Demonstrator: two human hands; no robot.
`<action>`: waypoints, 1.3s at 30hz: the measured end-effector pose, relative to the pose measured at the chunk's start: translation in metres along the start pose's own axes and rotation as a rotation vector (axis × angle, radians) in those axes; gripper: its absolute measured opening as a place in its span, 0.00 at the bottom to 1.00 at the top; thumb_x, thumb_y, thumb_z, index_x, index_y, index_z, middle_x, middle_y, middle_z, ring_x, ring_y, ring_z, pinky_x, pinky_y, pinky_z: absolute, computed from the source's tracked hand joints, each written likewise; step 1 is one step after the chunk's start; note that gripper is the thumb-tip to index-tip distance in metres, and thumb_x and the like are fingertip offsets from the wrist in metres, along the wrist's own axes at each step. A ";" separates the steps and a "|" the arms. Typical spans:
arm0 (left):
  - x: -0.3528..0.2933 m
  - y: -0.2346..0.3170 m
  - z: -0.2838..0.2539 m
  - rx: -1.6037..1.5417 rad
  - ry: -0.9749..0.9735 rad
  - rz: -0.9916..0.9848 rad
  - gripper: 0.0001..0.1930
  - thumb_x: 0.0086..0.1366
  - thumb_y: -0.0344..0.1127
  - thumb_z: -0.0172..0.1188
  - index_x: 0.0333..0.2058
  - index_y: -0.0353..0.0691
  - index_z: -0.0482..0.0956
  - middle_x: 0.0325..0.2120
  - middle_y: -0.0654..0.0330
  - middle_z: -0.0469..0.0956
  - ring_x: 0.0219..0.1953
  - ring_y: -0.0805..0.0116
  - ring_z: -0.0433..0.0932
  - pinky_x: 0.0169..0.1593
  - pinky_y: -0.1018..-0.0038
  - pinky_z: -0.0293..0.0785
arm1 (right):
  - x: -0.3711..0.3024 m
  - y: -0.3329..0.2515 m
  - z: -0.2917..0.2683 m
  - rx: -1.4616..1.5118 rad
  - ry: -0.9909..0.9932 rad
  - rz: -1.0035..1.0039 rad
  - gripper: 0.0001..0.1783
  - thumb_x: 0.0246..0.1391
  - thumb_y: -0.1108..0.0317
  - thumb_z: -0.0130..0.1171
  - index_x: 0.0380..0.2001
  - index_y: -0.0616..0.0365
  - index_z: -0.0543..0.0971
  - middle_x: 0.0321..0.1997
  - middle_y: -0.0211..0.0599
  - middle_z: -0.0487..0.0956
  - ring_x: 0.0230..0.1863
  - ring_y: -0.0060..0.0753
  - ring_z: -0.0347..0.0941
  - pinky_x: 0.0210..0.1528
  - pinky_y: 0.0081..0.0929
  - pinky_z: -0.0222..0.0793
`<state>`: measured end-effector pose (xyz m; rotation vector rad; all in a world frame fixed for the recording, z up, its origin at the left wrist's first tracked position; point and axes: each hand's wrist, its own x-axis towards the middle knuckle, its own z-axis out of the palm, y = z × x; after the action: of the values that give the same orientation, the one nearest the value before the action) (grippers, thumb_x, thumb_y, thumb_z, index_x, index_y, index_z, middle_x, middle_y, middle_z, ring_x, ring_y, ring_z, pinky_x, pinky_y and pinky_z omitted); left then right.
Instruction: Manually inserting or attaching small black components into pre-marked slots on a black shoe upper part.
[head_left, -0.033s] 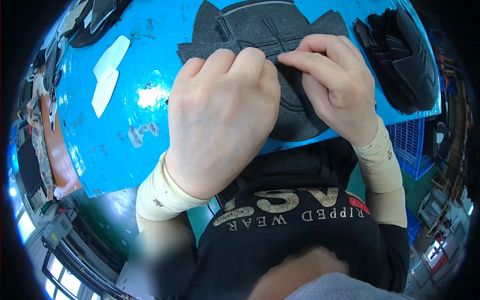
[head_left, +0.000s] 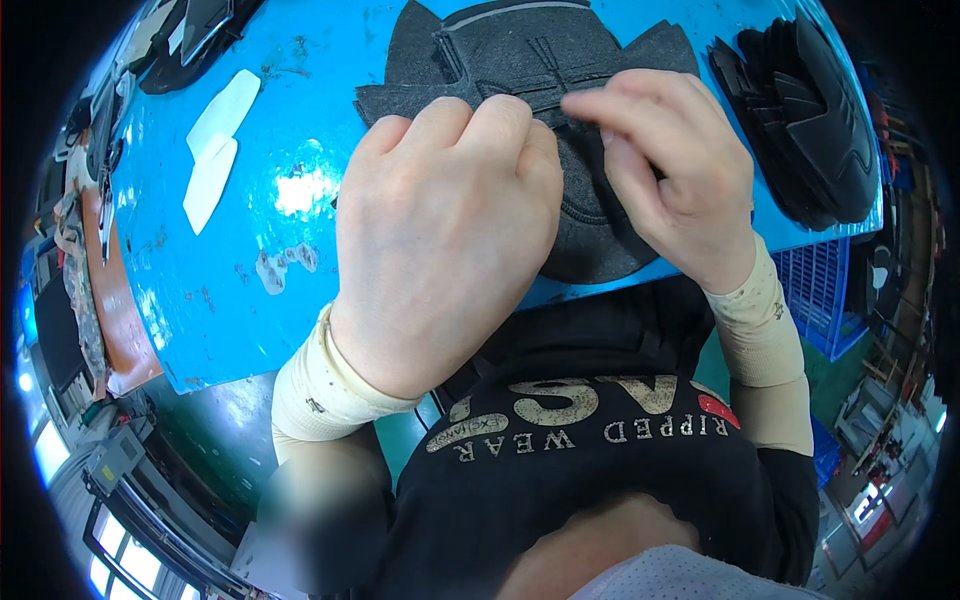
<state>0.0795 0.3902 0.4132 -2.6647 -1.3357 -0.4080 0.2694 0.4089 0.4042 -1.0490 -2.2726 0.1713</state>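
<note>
A dark grey, felt-like moulded piece [head_left: 500, 60] with pointed flaps, raised ribs and a rounded near end lies on the blue table, partly covered by my hands. My left hand [head_left: 450, 215], back upward, is closed over its left middle. Its fingertips are hidden, so whatever they grip cannot be seen. To the right, my right hand [head_left: 680, 165] hovers over the piece, its index finger reaching left toward the ribs. The right thumb stands apart from that finger, and nothing shows between them.
On the blue table [head_left: 250, 335], a stack of black moulded pieces [head_left: 820, 120] stands at the right edge. Two white paper-like pieces [head_left: 215, 165] lie at the left. More dark parts [head_left: 195, 45] sit at the far left. A blue crate [head_left: 815, 290] is beyond the table's right side.
My right index finger has lifted slightly, and its thumb has moved away from it. My left hand and the grey piece stay nearly where they were.
</note>
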 end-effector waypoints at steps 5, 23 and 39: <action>0.001 -0.001 -0.001 -0.077 -0.003 -0.028 0.13 0.47 0.29 0.63 0.35 0.45 0.81 0.28 0.66 0.74 0.31 0.67 0.74 0.34 0.71 0.69 | -0.006 0.002 -0.003 0.218 0.072 0.271 0.13 0.48 0.81 0.61 0.39 0.60 0.77 0.34 0.35 0.79 0.35 0.27 0.75 0.39 0.18 0.70; -0.003 0.004 -0.003 -0.045 0.039 -0.036 0.12 0.48 0.29 0.64 0.35 0.43 0.82 0.29 0.65 0.75 0.30 0.67 0.75 0.32 0.71 0.68 | 0.012 -0.001 0.007 0.025 -0.120 -0.075 0.12 0.45 0.83 0.57 0.33 0.59 0.70 0.30 0.37 0.73 0.32 0.40 0.71 0.37 0.31 0.66; -0.002 0.006 0.001 -0.045 0.040 -0.046 0.10 0.51 0.30 0.62 0.35 0.43 0.82 0.28 0.65 0.75 0.29 0.66 0.74 0.32 0.71 0.69 | 0.007 0.001 0.012 0.082 -0.028 -0.089 0.13 0.44 0.85 0.56 0.33 0.61 0.68 0.32 0.40 0.74 0.33 0.43 0.72 0.38 0.32 0.69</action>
<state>0.0830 0.3851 0.4116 -2.6511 -1.3944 -0.5002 0.2599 0.4165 0.3974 -0.9071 -2.3122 0.2415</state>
